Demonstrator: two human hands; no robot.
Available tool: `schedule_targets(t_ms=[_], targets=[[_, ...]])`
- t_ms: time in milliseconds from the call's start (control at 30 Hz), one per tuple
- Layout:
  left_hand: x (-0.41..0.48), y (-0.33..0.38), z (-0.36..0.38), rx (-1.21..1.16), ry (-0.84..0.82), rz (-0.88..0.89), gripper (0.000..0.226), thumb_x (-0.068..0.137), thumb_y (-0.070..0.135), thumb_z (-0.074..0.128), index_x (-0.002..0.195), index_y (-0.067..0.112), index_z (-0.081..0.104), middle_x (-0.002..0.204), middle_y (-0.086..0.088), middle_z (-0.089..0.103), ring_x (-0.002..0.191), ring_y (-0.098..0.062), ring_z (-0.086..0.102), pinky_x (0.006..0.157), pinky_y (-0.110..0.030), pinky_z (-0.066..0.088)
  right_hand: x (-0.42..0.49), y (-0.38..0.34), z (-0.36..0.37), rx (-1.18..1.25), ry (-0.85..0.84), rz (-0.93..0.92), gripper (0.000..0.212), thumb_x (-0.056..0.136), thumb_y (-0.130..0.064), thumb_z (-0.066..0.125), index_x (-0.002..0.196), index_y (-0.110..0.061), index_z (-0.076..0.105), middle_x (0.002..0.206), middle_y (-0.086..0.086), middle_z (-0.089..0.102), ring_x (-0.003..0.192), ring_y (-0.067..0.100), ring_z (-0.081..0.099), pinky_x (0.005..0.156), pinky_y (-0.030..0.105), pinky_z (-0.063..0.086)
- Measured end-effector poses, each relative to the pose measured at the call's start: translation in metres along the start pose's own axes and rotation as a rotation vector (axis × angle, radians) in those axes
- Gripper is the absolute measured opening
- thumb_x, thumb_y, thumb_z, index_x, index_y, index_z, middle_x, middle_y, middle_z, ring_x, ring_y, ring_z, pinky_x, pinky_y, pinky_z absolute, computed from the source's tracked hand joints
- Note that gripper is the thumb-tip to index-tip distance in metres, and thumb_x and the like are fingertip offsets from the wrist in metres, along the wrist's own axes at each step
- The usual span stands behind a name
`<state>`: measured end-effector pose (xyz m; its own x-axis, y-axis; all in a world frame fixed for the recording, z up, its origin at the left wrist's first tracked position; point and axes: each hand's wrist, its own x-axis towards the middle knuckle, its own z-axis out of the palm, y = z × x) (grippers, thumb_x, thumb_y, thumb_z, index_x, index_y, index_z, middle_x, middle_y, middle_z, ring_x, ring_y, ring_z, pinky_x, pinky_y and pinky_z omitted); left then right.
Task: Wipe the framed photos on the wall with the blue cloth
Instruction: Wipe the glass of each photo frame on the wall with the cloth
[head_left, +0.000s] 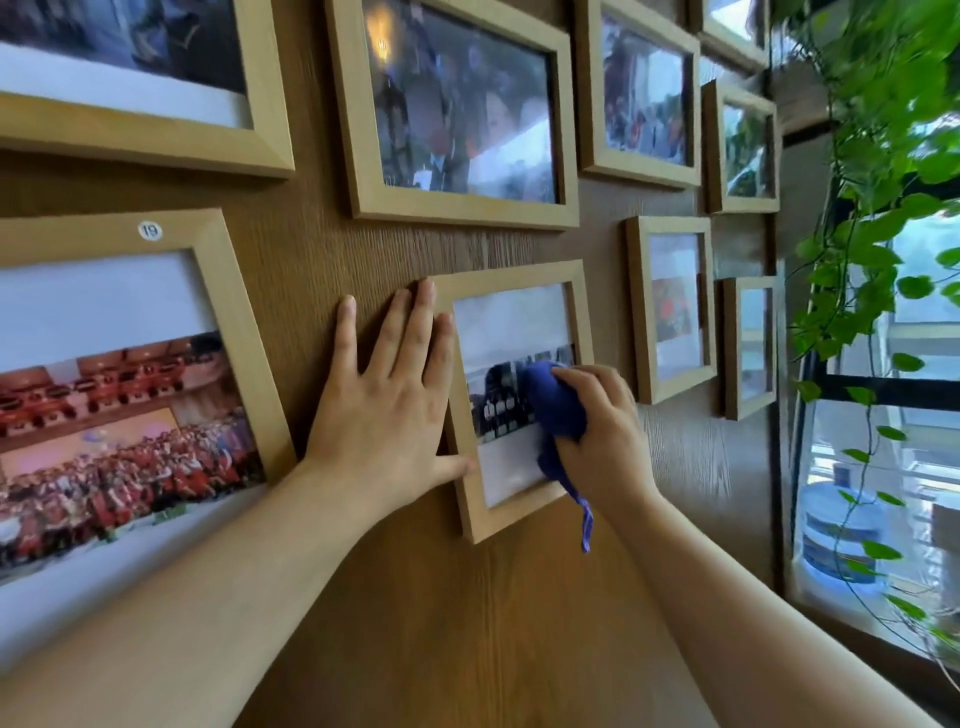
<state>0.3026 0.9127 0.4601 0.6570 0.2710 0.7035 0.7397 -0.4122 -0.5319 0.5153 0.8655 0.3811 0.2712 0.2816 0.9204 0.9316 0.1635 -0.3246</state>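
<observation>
A small photo in a light wooden frame (470, 512) hangs tilted on the brown wood wall, low in the middle. My right hand (605, 431) is closed around a bunched blue cloth (553, 400) and presses it on the glass at the frame's right half; a tail of cloth hangs below the frame. My left hand (387, 395) lies flat with fingers spread on the wall, its fingertips and thumb touching the frame's left edge.
Several other wooden-framed photos surround it: a large one (244, 332) at left with a "19" sticker, one (462, 215) above, smaller ones (641, 312) to the right. A trailing green plant (862, 234) hangs by the window at right, with a water jug (836, 530) outside.
</observation>
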Motion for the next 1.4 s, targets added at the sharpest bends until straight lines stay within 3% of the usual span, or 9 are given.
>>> schedule_targets(t_ms=[200,400,567,733,900,1067,1400], targets=[[0.0,0.001,0.002,-0.051,0.004,-0.007,0.132,0.07,0.086,0.043,0.147,0.002,-0.024,0.155,-0.026,-0.033,0.148,-0.037,-0.018,0.115,-0.066,-0.008,0.014,-0.014,0.005,0.089,0.063,0.14,0.057,0.07,0.002,0.065,0.122,-0.018,0.053,0.121,0.001,0.051,0.108,0.022,0.05,0.087,0.046,0.051],[0.002,0.0,0.004,-0.061,0.022,-0.012,0.131,0.07,0.083,0.047,0.147,0.004,-0.023,0.158,-0.022,-0.028,0.15,-0.035,-0.015,0.116,-0.064,-0.012,-0.009,-0.043,0.012,0.104,-0.11,-0.137,0.06,0.068,0.0,0.072,0.122,-0.016,0.053,0.121,0.004,0.052,0.112,0.019,0.048,0.091,0.036,0.045],[0.001,0.0,0.005,-0.036,0.022,-0.015,0.131,0.069,0.083,0.048,0.148,0.005,-0.021,0.159,-0.022,-0.026,0.15,-0.034,-0.013,0.117,-0.064,-0.009,0.006,-0.031,0.009,0.054,-0.054,-0.147,0.058,0.066,0.005,0.07,0.121,-0.009,0.056,0.12,0.011,0.054,0.111,0.028,0.051,0.087,0.036,0.045],[0.0,0.001,0.005,-0.018,0.02,-0.012,0.132,0.067,0.087,0.044,0.149,0.004,-0.019,0.159,-0.023,-0.025,0.151,-0.035,-0.011,0.117,-0.064,-0.003,0.031,-0.009,0.0,0.047,0.078,-0.046,0.054,0.066,0.006,0.064,0.118,-0.007,0.056,0.118,0.013,0.054,0.107,0.033,0.052,0.085,0.042,0.048],[0.0,0.0,0.004,-0.02,0.034,-0.014,0.131,0.067,0.087,0.043,0.151,0.004,-0.014,0.16,-0.024,-0.02,0.151,-0.034,-0.008,0.117,-0.064,-0.002,0.031,-0.009,-0.005,0.119,0.054,-0.003,0.057,0.068,0.007,0.064,0.12,-0.013,0.055,0.12,0.004,0.052,0.108,0.026,0.051,0.085,0.041,0.049],[0.0,-0.002,0.0,-0.078,0.07,-0.024,0.116,0.074,0.083,0.039,0.154,0.004,0.008,0.163,-0.023,0.002,0.151,-0.034,0.011,0.12,-0.06,0.01,0.05,-0.021,-0.017,0.17,0.07,-0.111,0.056,0.067,0.008,0.068,0.119,-0.011,0.057,0.119,0.006,0.053,0.107,0.027,0.052,0.085,0.038,0.048],[0.013,-0.021,-0.032,0.01,0.139,-0.065,0.101,0.083,0.075,0.032,0.153,0.003,0.018,0.163,-0.022,0.011,0.15,-0.033,0.013,0.118,-0.057,0.022,0.113,-0.048,-0.041,0.206,0.081,-0.313,0.055,0.071,0.002,0.071,0.121,-0.014,0.056,0.12,0.006,0.054,0.108,0.026,0.052,0.087,0.039,0.046]])
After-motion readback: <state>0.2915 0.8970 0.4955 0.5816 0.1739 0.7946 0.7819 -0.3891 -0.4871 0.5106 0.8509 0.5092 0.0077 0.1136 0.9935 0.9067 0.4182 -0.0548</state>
